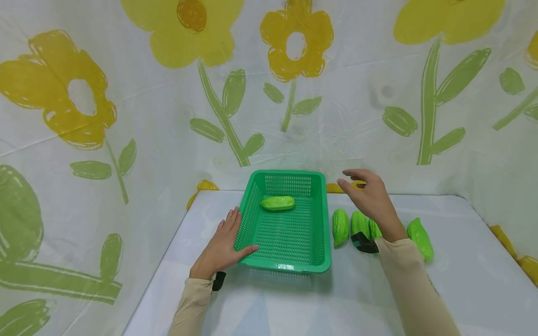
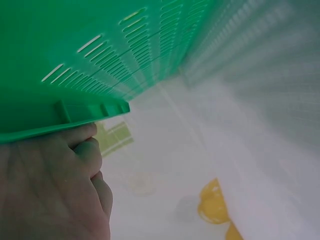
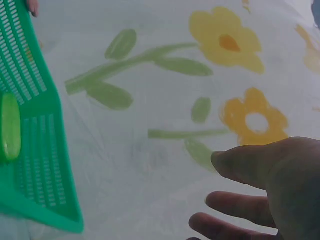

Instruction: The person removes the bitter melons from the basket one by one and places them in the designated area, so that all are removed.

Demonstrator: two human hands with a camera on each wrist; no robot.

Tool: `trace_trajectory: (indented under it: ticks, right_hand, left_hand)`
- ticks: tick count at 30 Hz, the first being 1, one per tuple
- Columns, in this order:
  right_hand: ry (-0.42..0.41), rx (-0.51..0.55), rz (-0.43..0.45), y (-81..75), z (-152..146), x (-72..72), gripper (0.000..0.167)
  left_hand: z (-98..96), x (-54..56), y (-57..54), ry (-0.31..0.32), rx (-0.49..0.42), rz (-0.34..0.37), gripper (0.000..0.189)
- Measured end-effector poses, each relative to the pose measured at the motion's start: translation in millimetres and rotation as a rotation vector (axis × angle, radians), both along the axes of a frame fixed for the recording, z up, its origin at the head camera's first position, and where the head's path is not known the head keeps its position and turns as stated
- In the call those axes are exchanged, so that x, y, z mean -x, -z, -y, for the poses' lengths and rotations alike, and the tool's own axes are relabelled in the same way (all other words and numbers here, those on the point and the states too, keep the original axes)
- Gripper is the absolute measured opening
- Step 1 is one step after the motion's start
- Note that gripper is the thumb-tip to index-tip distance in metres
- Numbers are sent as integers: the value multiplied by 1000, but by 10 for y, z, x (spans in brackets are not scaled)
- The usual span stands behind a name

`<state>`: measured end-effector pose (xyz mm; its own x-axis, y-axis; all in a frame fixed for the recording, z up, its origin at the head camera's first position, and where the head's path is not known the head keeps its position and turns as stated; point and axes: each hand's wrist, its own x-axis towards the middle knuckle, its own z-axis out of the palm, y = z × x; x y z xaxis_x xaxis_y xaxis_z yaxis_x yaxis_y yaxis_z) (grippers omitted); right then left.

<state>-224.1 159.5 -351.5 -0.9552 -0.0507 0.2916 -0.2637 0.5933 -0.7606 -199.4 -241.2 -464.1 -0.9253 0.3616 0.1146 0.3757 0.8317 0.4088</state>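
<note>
A green plastic basket (image 1: 286, 267) with slotted walls stands on the table. Inside it, towards the back, lies one light green ridged gourd-like vegetable (image 1: 277, 203). My left hand (image 1: 222, 242) rests against the left rim near the front corner, fingers stretched along the outside and thumb over the rim. Raised to the right of the basket is my right hand (image 1: 371, 198), holding nothing, its thumb and fingers apart. Below it lie more such vegetables: one beside the basket (image 1: 340, 227), a pair (image 1: 359, 221) partly hidden by the right wrist, and another (image 1: 420, 239) farther right.
The pale table (image 1: 470, 280) runs up to a hanging white sheet (image 1: 353, 116) printed with yellow flowers, which encloses the back and sides. Black wrist straps (image 1: 364, 242) sit at both sleeves.
</note>
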Motion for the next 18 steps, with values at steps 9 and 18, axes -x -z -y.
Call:
trace_trajectory:
  ticks: [9, 18]
  right_hand:
    - [-52, -46, -18, 51, 438, 179, 44]
    - [-147, -49, 52, 172, 710, 435, 45]
  left_hand:
    - [2, 7, -2, 1, 11, 18, 112]
    - [1, -2, 8, -1, -1, 19, 113]
